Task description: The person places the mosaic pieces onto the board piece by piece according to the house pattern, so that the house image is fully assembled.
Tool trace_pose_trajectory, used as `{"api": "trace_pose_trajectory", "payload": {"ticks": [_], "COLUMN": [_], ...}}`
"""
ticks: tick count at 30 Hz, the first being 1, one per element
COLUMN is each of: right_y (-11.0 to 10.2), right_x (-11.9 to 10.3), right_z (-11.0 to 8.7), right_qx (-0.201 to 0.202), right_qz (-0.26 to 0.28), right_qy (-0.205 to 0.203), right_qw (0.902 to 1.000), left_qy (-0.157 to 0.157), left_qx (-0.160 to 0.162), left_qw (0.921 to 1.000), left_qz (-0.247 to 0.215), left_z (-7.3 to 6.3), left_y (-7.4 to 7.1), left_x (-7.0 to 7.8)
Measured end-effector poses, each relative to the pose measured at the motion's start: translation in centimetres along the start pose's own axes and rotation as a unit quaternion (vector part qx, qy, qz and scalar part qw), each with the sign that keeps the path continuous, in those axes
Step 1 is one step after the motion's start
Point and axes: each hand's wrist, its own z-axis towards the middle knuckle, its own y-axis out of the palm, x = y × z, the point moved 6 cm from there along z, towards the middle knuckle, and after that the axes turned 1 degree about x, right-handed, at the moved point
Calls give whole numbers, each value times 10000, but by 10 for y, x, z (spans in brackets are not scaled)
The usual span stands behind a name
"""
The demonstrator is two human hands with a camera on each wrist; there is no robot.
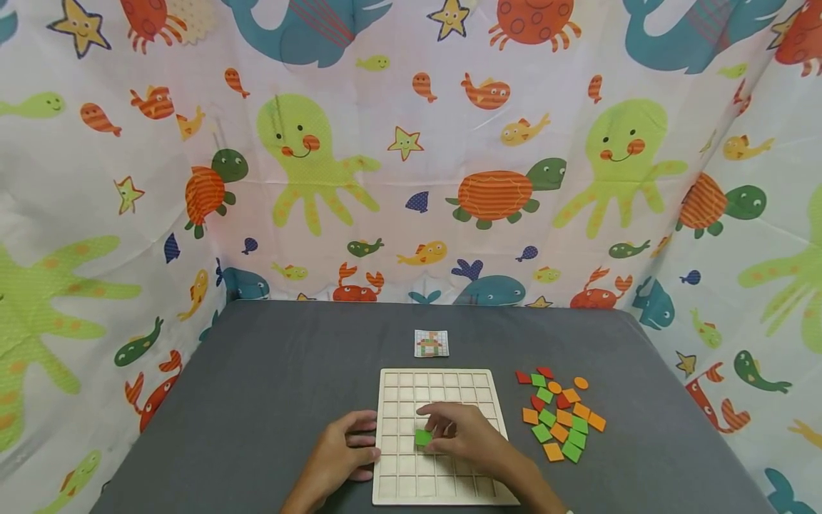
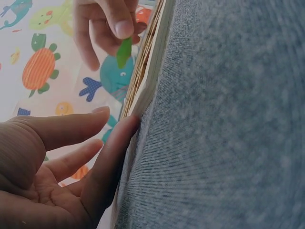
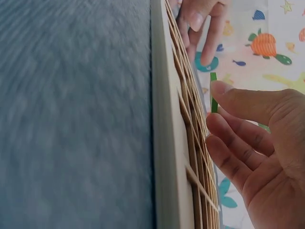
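Note:
A thin green square tile is pinched between the thumb and fingers of my right hand, over the middle of the wooden grid board. In the right wrist view the green tile appears edge-on, apart from the board's raised grid lines. My left hand rests at the board's left edge, its fingers loosely extended. One fingertip touches the board's side in the left wrist view, where the left hand holds nothing. No tile shows in the visible squares of the board.
Right of the board lies a loose spread of green, orange and red tiles, with a few round orange ones. Behind the board is a small pattern card. A grey cloth covers the table, and a sea-animal curtain hangs around it.

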Motion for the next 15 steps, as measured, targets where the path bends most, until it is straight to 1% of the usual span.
{"api": "trace_pose_trajectory", "payload": {"ticks": [3,7,10,15], "right_y": [6,12,16,18], "right_x": [-1,-2,-2,-5], "right_z": [4,8,10,13], "right_qx": [-8,-85,-144,-147], "right_qz": [-16,-37,-73,-126], "right_qy": [-33,39,133,150], "right_qw": [10000,9999,9998,9997], "left_qy": [-2,-15,-70,-149], "left_qx": [-10,-22,-28,1], "left_qw": [10000,10000,9999,9997], "left_qz": [3,32,92,173], "left_z": [-1,-2,-3,-4], "left_y": [1,1,1,0], "left_x": [0,1,3,3]}}
